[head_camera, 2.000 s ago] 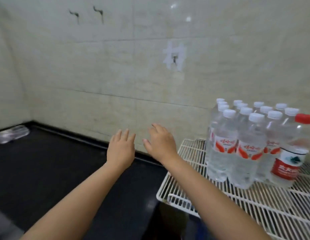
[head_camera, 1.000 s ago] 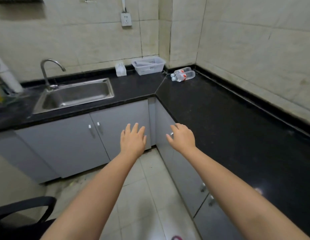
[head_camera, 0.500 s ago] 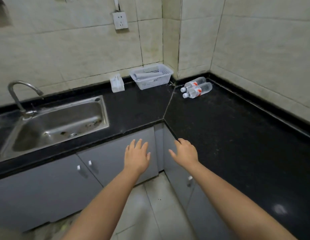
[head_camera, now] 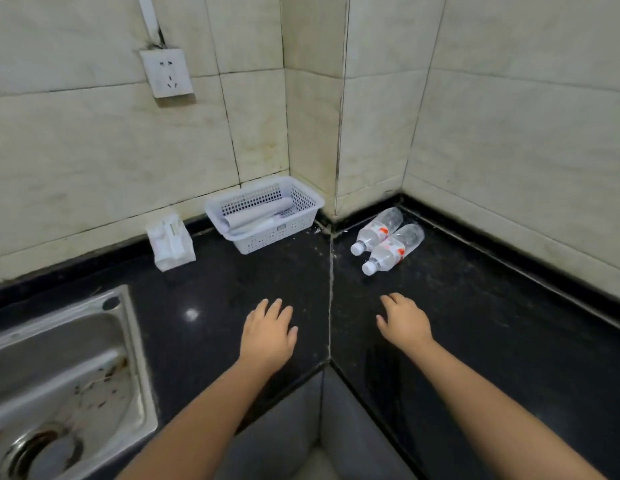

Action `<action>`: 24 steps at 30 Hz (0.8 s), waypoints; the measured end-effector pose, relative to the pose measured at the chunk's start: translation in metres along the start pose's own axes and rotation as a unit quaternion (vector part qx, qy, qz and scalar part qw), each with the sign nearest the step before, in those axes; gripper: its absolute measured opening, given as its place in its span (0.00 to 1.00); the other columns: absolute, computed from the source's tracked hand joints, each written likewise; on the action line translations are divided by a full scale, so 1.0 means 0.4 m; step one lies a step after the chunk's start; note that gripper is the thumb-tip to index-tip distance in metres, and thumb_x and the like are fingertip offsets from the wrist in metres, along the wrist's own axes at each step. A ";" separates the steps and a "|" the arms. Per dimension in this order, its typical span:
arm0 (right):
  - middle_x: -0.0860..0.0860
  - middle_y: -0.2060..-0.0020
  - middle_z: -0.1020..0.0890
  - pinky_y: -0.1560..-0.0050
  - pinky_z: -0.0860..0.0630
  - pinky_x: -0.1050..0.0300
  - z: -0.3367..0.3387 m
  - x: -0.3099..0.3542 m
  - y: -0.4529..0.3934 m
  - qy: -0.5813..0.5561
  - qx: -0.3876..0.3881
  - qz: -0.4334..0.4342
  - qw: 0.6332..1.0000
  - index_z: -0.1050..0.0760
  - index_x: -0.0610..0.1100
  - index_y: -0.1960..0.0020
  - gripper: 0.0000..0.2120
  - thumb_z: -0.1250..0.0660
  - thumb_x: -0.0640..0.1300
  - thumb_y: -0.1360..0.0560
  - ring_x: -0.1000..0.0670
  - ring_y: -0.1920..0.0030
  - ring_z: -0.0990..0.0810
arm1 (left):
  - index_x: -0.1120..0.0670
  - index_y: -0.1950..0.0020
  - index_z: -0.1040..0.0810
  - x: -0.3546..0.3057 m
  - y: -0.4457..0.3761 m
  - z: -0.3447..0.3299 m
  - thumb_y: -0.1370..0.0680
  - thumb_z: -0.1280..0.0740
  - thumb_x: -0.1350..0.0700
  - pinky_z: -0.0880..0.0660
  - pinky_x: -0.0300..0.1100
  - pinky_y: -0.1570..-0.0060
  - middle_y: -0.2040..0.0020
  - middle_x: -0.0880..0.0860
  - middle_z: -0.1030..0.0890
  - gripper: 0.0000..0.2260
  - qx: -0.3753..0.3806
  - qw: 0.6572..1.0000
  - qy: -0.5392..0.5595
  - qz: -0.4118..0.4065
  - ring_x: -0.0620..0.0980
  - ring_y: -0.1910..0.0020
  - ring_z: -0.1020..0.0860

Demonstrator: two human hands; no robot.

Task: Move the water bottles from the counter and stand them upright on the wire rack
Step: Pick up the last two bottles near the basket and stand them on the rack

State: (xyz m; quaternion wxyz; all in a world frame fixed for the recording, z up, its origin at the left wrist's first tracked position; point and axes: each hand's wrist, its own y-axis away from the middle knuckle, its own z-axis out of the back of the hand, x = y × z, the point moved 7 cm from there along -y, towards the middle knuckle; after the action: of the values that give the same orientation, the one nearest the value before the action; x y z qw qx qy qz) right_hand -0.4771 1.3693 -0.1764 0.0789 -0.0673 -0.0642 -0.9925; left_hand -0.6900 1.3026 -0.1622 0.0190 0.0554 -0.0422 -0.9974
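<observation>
I have both grips over the black stone surface (head_camera: 232, 289), fingers loosely spread and holding nothing: left hand (head_camera: 268, 336), right hand (head_camera: 403, 323). Ahead of the right grip, well apart, two clear plastic water bottles with red-and-white labels (head_camera: 388, 242) lie side by side, touching, caps toward me, near the tiled corner. Bare surface between. Ahead of the left grip: white perforated plastic basket (head_camera: 267, 230). Steel sink (head_camera: 59, 375) far left

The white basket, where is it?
In the head view, the white basket sits on the black counter against the wall corner, between the white holder and two lying water bottles.
</observation>
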 end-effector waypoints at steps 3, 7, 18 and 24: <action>0.46 0.31 0.33 0.37 0.29 0.52 0.016 -0.027 -0.124 -0.001 0.006 -0.048 0.999 0.39 0.42 0.29 0.24 0.41 0.46 0.23 0.44 0.32 0.33 | 0.54 0.27 0.38 0.026 -0.169 0.020 0.19 0.46 0.50 0.45 0.47 0.27 0.25 0.54 0.39 0.21 -0.006 0.999 -0.002 -0.046 0.55 0.25 0.44; 0.46 0.30 0.34 0.37 0.30 0.51 0.008 -0.063 -0.247 0.022 0.033 -0.072 0.997 0.39 0.43 0.29 0.24 0.40 0.41 0.24 0.44 0.32 0.33 | 0.54 0.27 0.38 0.009 -0.357 0.031 0.19 0.47 0.49 0.44 0.48 0.27 0.25 0.53 0.40 0.20 0.010 0.996 0.013 -0.084 0.56 0.25 0.45; 0.51 0.25 0.45 0.26 0.55 0.42 -0.017 -0.137 -0.580 0.121 0.094 0.058 0.986 0.46 0.48 0.26 0.33 0.35 0.44 0.26 0.48 0.24 0.51 | 0.51 0.26 0.41 -0.048 -0.598 -0.109 0.19 0.47 0.48 0.48 0.48 0.25 0.23 0.52 0.43 0.21 0.110 0.989 -0.004 -0.103 0.53 0.24 0.48; 0.47 0.35 0.33 0.29 0.58 0.32 -0.009 -0.198 -0.535 0.142 0.113 0.064 0.981 0.38 0.48 0.31 0.28 0.33 0.48 0.29 0.44 0.31 0.38 | 0.57 0.29 0.37 -0.221 -0.780 -0.088 0.20 0.43 0.49 0.35 0.48 0.33 0.28 0.57 0.34 0.22 0.083 0.993 0.054 -0.070 0.56 0.29 0.37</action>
State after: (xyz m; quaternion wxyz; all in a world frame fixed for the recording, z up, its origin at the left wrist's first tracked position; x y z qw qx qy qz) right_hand -0.4354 1.5902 -0.2165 0.1578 0.0795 -0.1596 -0.9712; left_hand -0.6086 1.6142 -0.2142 -0.0535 0.1135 -0.1200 -0.9848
